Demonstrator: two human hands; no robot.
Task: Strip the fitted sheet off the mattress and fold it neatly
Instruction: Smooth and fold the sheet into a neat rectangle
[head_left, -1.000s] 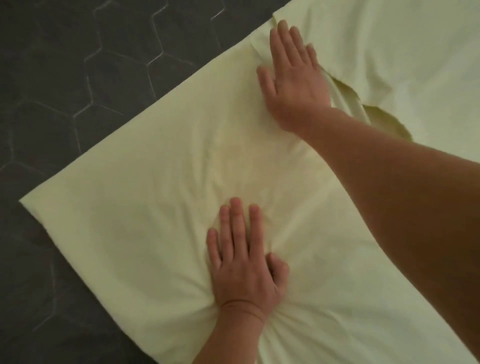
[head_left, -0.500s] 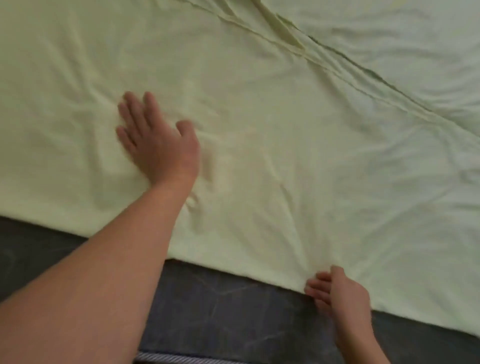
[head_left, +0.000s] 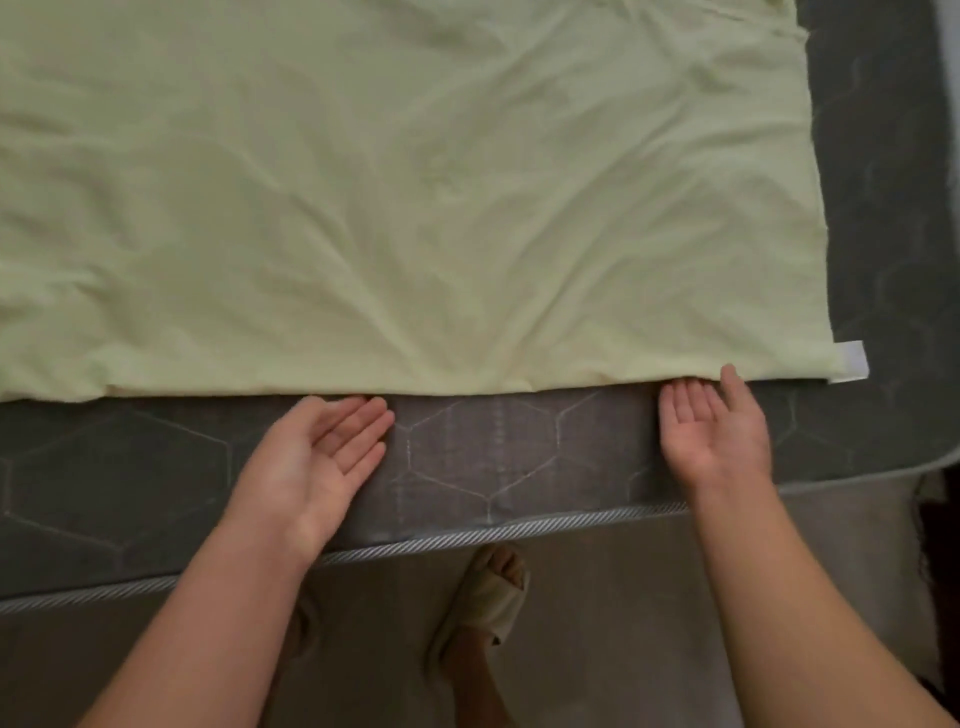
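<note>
Reading the tag (head_left: 852, 368): a small white tab on the near right corner of the sheet (head_left: 415, 208); any print on it is too small to make out.
Mattress (head_left: 519, 457): dark grey top, quilted in pale hexagon outlines. A bare strip shows along the near side and another down the right side.
Edge trim (head_left: 467, 540): striped light grey piping along the near rim of the mattress, curving round at the near right corner.
Floor (head_left: 623, 623): dull grey-brown, dim light, seen below the near rim.
Slipper (head_left: 488, 597): beige, open-toed, on a foot on the floor just under the rim, between the two forearms.
Sheet: pale yellow-green, off the corners and lying flat on top of the mattress. It fills the far and left of the view. The near edge runs straight from left to right; the right edge is slightly ragged. Soft creases fan out from the near edge, between the hands.
Left hand (head_left: 311, 462): palm up on the bare strip, fingers (head_left: 363, 415) straight and together, tips right at the near sheet edge, gripping nothing.
Right hand (head_left: 711, 436): palm up near the tag corner, fingers straight, tips at the sheet edge, thumb (head_left: 733, 384) touching the hem. Cannot tell if the tips are under the cloth.
</note>
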